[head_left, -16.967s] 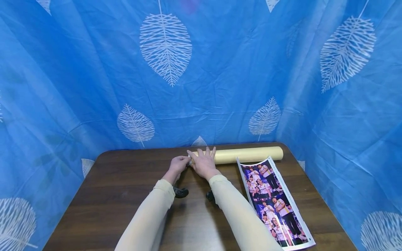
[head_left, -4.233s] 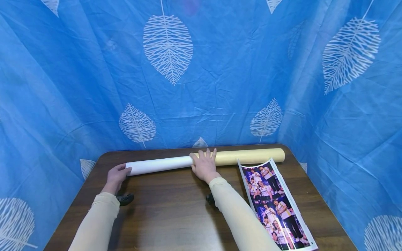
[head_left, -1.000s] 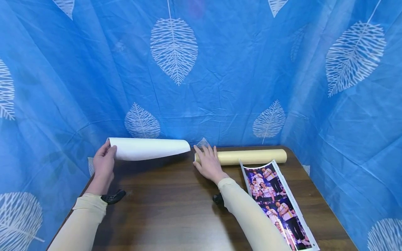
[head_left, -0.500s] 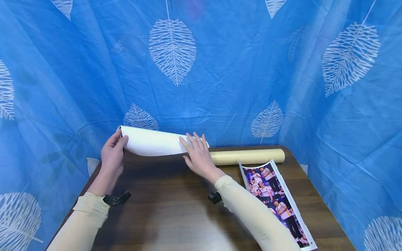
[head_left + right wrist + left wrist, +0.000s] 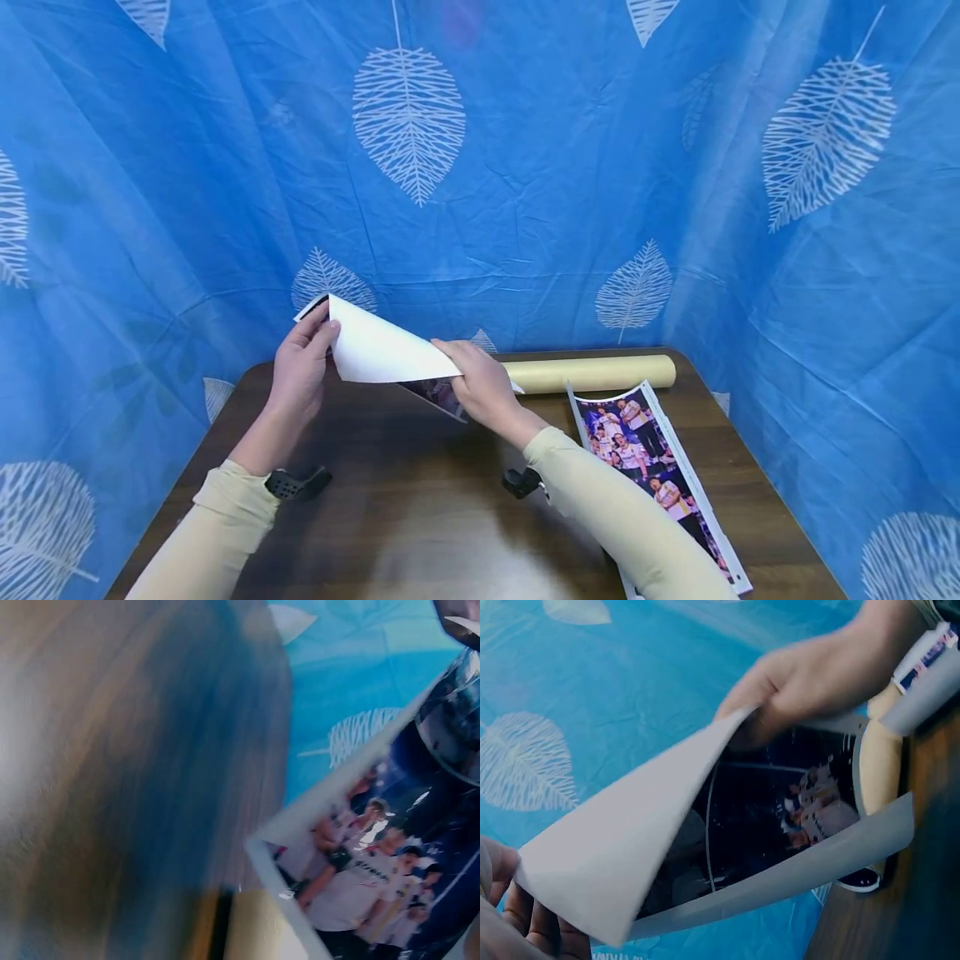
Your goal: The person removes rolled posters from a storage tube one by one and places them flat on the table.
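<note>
A loosely rolled poster [image 5: 382, 346], white on the back, hangs between my hands above the table. Its dark printed side, a group of people in pale shirts, shows inside the curl in the left wrist view and fills the right of the right wrist view, where the poster [image 5: 360, 892] has a white border. My left hand [image 5: 298, 362] pinches the left end between thumb and fingers. Gripping the free edge near the other end is my right hand [image 5: 486, 385], its fingertips hidden behind the sheet. Behind it lies a pale yellow tube [image 5: 592, 373] that neither hand holds.
Along the right side of the brown table [image 5: 420, 517] lies a second printed poster [image 5: 633, 442] with curled edges, partly under my right forearm. A blue curtain [image 5: 525, 167] with white leaf shapes hangs behind the table.
Earlier, the white roll came leftward out of the yellow tube. Since then my right hand has left the tube and taken the poster's edge; the roll has lifted and spread, showing its print.
</note>
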{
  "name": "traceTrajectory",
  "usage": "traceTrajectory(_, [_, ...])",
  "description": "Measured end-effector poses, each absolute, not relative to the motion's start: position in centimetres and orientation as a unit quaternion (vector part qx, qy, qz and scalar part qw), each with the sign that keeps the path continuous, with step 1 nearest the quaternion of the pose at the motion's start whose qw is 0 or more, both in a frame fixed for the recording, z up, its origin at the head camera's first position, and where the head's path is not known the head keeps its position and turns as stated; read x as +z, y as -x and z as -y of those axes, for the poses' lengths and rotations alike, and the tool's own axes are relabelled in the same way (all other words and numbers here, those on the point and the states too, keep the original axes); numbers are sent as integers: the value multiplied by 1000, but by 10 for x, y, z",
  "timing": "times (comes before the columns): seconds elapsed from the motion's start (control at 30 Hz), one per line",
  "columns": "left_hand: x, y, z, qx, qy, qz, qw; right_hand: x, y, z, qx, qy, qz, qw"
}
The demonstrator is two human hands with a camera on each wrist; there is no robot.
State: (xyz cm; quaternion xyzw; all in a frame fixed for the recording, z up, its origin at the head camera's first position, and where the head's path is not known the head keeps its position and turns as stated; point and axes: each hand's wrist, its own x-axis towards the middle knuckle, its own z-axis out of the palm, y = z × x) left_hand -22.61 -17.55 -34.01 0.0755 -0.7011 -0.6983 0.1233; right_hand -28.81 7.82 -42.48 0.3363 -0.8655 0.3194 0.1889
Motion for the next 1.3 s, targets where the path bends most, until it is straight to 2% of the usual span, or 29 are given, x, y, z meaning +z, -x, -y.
traceTrajectory(0.23, [-370,230,164,-585,0,794,164,-428,275,-88,487,-223,842,63])
traceTrajectory(0.47, [-416,221,162,-312,122,919,207,-442,261,-104,632,-108,766,-41])
traceTrajectory(0.6, [-432,214,163,-277,112,940,166,-449,251,-116,680,-51,725,-101])
traceTrajectory(0.73, [-441,210,163,-370,83,921,87,-458,243,-127,689,-37,713,-124])
traceTrajectory(0.93, [-453,207,159,-483,72,872,-23,-469,234,-140,659,-41,741,-118])
traceTrajectory(1.3, [-484,195,150,-525,96,837,-117,-482,225,-166,535,-140,833,15])
